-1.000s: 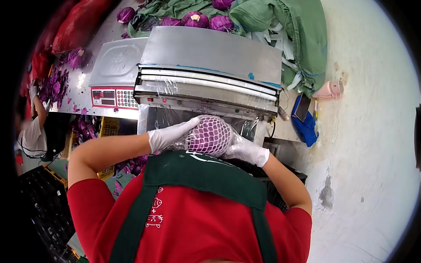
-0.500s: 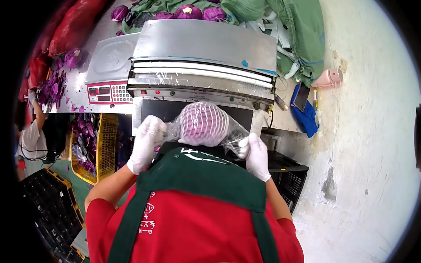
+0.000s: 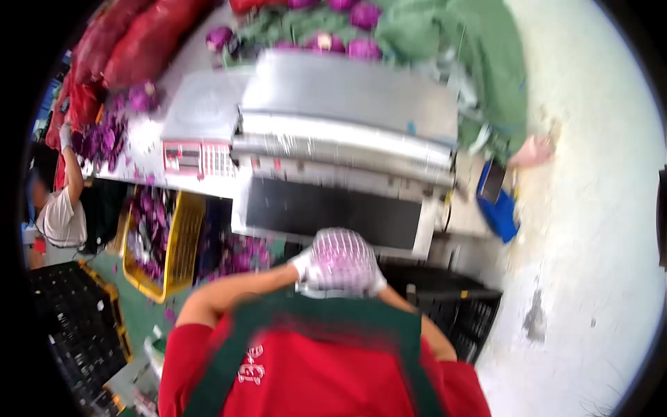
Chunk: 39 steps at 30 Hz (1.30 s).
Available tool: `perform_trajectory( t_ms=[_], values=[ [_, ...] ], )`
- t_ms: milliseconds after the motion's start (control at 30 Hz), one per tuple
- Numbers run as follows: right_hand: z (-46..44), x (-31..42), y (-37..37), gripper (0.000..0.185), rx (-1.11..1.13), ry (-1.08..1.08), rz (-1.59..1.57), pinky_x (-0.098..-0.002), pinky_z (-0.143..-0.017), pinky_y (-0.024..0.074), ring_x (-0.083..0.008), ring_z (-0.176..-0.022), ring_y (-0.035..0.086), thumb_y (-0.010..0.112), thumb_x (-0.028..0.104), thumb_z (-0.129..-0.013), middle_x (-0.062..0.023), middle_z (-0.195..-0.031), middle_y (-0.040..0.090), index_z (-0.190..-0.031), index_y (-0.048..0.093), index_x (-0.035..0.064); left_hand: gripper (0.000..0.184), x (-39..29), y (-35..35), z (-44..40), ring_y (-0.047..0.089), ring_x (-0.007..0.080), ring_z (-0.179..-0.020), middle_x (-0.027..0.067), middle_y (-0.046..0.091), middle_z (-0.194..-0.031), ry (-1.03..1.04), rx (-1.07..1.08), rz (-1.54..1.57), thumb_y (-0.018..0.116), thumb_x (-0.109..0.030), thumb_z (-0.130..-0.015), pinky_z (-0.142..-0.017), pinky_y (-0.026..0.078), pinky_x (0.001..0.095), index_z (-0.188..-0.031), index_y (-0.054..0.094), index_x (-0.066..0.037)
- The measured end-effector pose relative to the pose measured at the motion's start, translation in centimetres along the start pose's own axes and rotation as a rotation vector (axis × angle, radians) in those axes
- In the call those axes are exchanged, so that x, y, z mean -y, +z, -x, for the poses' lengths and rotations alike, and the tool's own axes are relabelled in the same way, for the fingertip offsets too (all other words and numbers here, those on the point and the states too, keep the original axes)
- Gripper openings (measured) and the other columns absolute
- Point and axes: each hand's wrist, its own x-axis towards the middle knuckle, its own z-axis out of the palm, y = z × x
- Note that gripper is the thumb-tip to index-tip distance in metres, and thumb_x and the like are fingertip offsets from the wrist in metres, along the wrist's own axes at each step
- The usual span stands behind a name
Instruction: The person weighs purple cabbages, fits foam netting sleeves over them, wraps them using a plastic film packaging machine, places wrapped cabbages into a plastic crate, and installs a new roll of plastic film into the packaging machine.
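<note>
A purple cabbage (image 3: 342,258) in white foam netting and clear film is held against the front of the green apron. My left hand (image 3: 303,267), in a white glove, is at its left side; the fingers are mostly hidden behind it. At its right side is my right hand (image 3: 377,279), also gloved, with only a small part showing. The picture is blurred. Just beyond the cabbage lies the dark plate (image 3: 332,213) of the wrapping machine, its film roll (image 3: 347,142) behind.
A scale (image 3: 198,158) stands left of the machine. Below it is a yellow crate (image 3: 182,243) of purple leaves. A black crate (image 3: 451,306) is at the lower right. Red sacks (image 3: 149,45) and a co-worker (image 3: 64,208) are at the left, green cloth (image 3: 486,76) at the back.
Both hands have come in from the stretched film ends to the cabbage's sides. The cabbage has moved toward my body, off the machine's front. The view has shifted.
</note>
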Motion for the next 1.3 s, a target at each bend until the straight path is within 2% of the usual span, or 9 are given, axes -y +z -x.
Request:
perform_trajectory(
  t_ms=[300, 367, 500, 700, 933, 1100, 1167, 1233, 1300],
  values=[
    [4.2, 20.4, 1.5, 0.022, 0.071, -0.834, 0.409, -0.0342, -0.090, 0.0478, -0.0243, -0.103, 0.061, 0.057, 0.017, -0.089, -0.0114, -0.105, 0.065, -0.103, 0.063, 0.0010, 0.041, -2.6, -0.1, 4.9, 0.054, 0.0194, -0.115, 0.0092, 0.055, -0.127, -0.130, 0.400, 0.211, 0.042, -0.031, -0.099, -0.098, 0.044, 0.0358, -0.128, 0.048, -0.002],
    [4.9, 25.0, 5.5, 0.031, 0.820, -0.389, -0.474, -0.0418, -0.103, 0.0373, -0.0307, -0.119, 0.050, 0.051, 0.023, -0.091, -0.0188, -0.119, 0.058, -0.106, 0.061, -0.0016, 0.044, -3.6, -0.8, 6.4, 0.053, 0.0198, -0.117, 0.0097, 0.053, -0.129, -0.149, 0.510, 0.385, 0.040, -0.033, -0.099, -0.100, 0.043, 0.0363, -0.130, 0.046, -0.002],
    [5.1, 26.9, 8.5, 0.043, 1.135, -0.176, -0.636, -0.0458, -0.110, 0.0287, -0.0339, -0.127, 0.042, 0.043, 0.029, -0.095, -0.0207, -0.124, 0.055, -0.115, 0.057, -0.0063, 0.049, -8.4, -3.6, 9.5, 0.050, 0.0204, -0.120, 0.0106, 0.050, -0.134, -0.176, 0.757, 0.778, 0.036, -0.038, -0.101, -0.103, 0.041, 0.0374, -0.134, 0.042, -0.002],
    [9.8, 23.3, 4.7, 0.027, -0.212, -0.620, -0.247, -0.0347, -0.101, 0.0423, -0.0210, -0.113, 0.055, 0.047, 0.011, -0.096, -0.0155, -0.126, 0.055, -0.119, 0.052, -0.0034, 0.062, -15.2, -1.6, 16.8, 0.049, 0.0266, -0.124, 0.0144, 0.049, -0.137, -0.190, 0.607, 0.862, 0.030, -0.050, -0.100, -0.107, 0.037, 0.0428, -0.138, 0.041, -0.003],
    [16.9, 16.0, -1.2, 0.097, -0.303, -0.546, -0.591, -0.0356, -0.113, 0.0213, -0.0216, -0.138, 0.025, 0.073, 0.033, -0.081, -0.0122, -0.150, 0.025, -0.149, 0.012, 0.0035, 0.075, -15.9, 9.9, 10.2, 0.046, 0.0234, -0.128, 0.0106, 0.048, -0.138, -0.025, 0.288, 0.202, 0.023, -0.064, -0.094, -0.110, 0.033, 0.0409, -0.139, 0.040, -0.007],
    [22.9, 4.0, -9.9, 0.054, -0.442, -0.540, -1.328, -0.0334, -0.102, 0.0418, -0.0159, -0.118, 0.052, 0.056, 0.034, -0.093, -0.0083, -0.130, 0.053, -0.135, 0.042, 0.0030, 0.070, -10.5, 22.0, 7.0, 0.038, 0.0260, -0.133, 0.0151, 0.035, -0.146, 0.133, 0.532, -0.348, 0.045, -0.049, -0.096, -0.111, 0.029, 0.0410, -0.146, 0.027, -0.004],
    [25.3, -0.9, -13.1, 0.046, -0.811, -0.532, -0.376, -0.0359, -0.099, 0.0452, -0.0190, -0.116, 0.054, 0.050, 0.030, -0.095, -0.0110, -0.128, 0.055, -0.131, 0.047, 0.0026, 0.070, -10.6, 24.9, 6.6, 0.040, 0.0259, -0.132, 0.0165, 0.038, -0.143, 0.047, 0.575, -0.435, 0.047, -0.047, -0.095, -0.110, 0.031, 0.0403, -0.145, 0.028, -0.003],
    [26.2, -4.7, -15.0, 0.046, -0.755, -0.644, -1.346, -0.0392, -0.097, 0.0473, -0.0223, -0.115, 0.055, 0.044, 0.033, -0.096, -0.0132, -0.126, 0.056, -0.129, 0.049, 0.0014, 0.065, -10.0, 25.0, 5.4, 0.054, 0.0242, -0.116, 0.0171, 0.055, -0.126, -0.016, 0.564, -0.533, 0.049, -0.045, -0.095, -0.102, 0.039, 0.0370, -0.140, 0.036, 0.000],
    [26.3, -10.1, -18.4, 0.049, -0.744, -0.632, -1.331, -0.0472, -0.097, 0.0455, -0.0260, -0.121, 0.050, 0.051, 0.032, -0.089, -0.0124, -0.131, 0.052, -0.131, 0.046, 0.0066, 0.060, -9.6, 23.6, 3.8, 0.062, 0.0214, -0.099, 0.0133, 0.064, -0.110, -0.154, 0.527, -0.523, 0.049, -0.044, -0.096, -0.093, 0.044, 0.0339, -0.135, 0.044, 0.000]
  ],
)
